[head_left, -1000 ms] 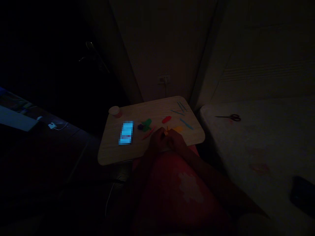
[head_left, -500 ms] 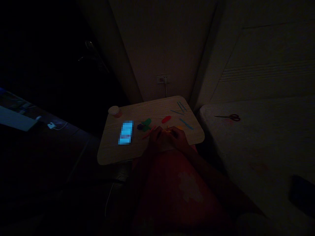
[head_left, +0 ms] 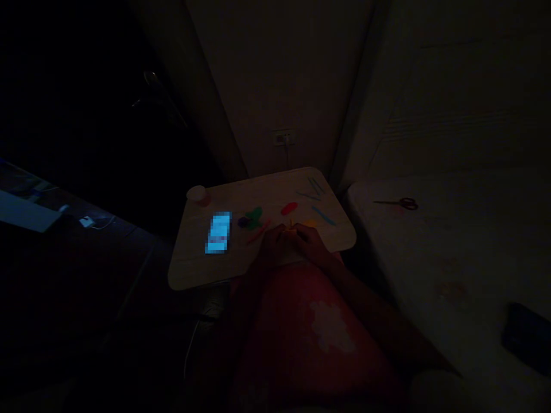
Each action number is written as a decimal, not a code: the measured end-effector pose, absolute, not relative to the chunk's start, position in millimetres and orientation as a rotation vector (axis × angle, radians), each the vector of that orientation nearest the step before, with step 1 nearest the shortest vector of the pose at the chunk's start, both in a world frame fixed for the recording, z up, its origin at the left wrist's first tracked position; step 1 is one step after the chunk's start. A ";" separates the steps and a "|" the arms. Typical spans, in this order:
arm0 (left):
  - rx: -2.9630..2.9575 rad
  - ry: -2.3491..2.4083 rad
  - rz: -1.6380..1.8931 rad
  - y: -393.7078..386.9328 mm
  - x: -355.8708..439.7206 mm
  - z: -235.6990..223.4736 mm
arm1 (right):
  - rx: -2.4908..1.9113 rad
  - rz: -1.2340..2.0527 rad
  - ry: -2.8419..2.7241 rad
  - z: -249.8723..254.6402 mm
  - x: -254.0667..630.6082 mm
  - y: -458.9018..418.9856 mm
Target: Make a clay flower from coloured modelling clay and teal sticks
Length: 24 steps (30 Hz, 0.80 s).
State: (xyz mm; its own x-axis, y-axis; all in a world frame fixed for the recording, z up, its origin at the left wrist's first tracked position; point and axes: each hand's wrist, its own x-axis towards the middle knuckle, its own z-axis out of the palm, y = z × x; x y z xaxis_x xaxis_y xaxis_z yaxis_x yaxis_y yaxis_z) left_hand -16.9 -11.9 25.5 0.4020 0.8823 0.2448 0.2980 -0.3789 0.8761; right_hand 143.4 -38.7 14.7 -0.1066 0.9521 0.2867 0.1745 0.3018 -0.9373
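Over the near edge of the small wooden table (head_left: 193, 269), my left hand (head_left: 272, 240) and my right hand (head_left: 310, 241) meet with fingers closed. Between their fingertips is a small piece of orange modelling clay (head_left: 291, 230), partly hidden, with a thin bit sticking up. Yellow clay (head_left: 310, 222) lies just beyond my right hand. A pinkish-red clay strip (head_left: 259, 230) is beside my left hand. Farther left sit green clay (head_left: 255, 215) and a dark purple lump (head_left: 243, 222). A flat red oval of clay (head_left: 289, 208) lies ahead of my hands.
A lit phone (head_left: 218, 232) lies on the table's left side, with a small tub (head_left: 198, 196) behind it. Thin blue strips (head_left: 323, 215) lie at the right. Scissors (head_left: 407, 203) rest on a pale surface to the right. A wall socket (head_left: 283, 137) holds a plug. The room is very dark.
The view has shifted slightly. My hands remain together at the orange clay, and its thin upright bit shows a little more clearly. The other things on the table lie as before.
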 end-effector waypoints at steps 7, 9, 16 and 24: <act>1.860 1.021 1.024 -8.9 -19.2 19.8 | -1.046 0.965 -1.507 13.7 145.1 -37.1; 1.870 1.013 1.015 -9.4 -19.5 20.4 | -1.043 0.962 -1.490 12.8 145.5 -37.2; 1.769 1.071 1.063 -7.6 -18.1 17.2 | -1.133 0.819 -1.489 9.4 144.1 -37.6; 1.579 1.104 1.167 -6.7 -19.2 7.6 | -1.117 0.640 -1.546 9.2 144.3 -36.2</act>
State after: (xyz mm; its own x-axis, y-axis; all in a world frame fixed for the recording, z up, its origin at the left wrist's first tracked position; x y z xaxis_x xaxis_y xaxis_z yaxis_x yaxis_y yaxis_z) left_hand -19.2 -6.7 7.6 0.1709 0.9622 0.2118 0.1576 -0.2389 0.9582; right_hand 144.3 -36.2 9.2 0.0128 0.8965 0.4429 0.3215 0.4157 -0.8508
